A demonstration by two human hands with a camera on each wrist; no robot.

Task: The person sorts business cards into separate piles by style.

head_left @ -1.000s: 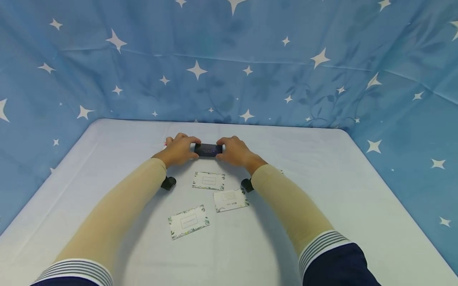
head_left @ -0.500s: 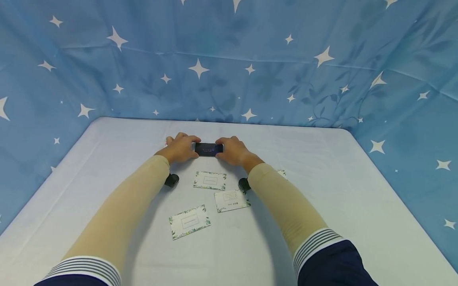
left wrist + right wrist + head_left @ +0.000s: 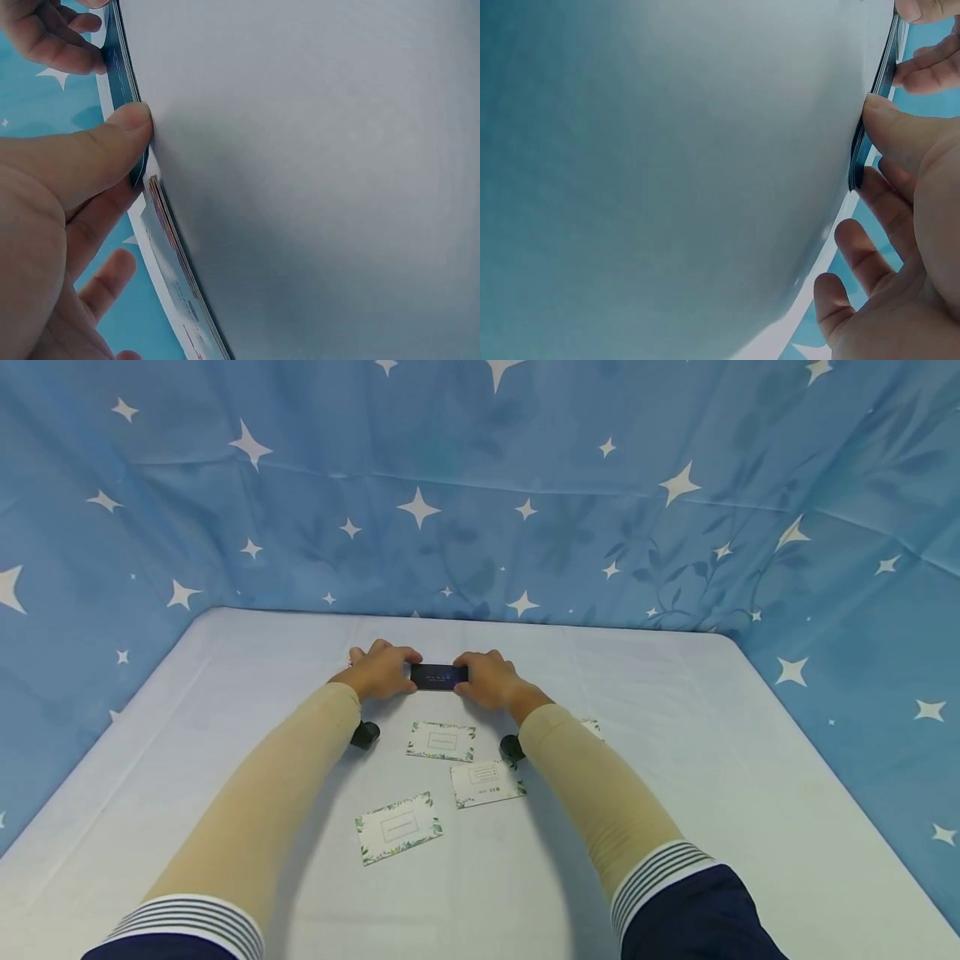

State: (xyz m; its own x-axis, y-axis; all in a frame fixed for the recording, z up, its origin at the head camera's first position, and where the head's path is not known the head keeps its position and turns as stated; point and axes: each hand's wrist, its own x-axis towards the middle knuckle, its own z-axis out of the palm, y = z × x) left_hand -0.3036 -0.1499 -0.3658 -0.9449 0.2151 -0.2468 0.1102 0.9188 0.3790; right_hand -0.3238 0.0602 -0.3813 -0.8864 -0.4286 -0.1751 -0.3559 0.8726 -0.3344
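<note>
Near the table's point(image 3: 675, 760) far edge, both hands — left point(image 3: 377, 673), right point(image 3: 489, 679) — are pinching a dark card stack point(image 3: 438, 676) by its ends, seemingly squaring it.

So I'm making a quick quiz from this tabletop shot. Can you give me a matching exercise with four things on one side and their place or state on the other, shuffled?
Things:
1. dark card stack
2. nearest card
3. left hand
4. backdrop cloth

Places or states:
A. blue with white stars, hanging behind the table
B. pinches one end of the stack
C. held between both hands on the table
D. lies alone, tilted, closest to the person

Pairs: 1-C, 2-D, 3-B, 4-A
</note>
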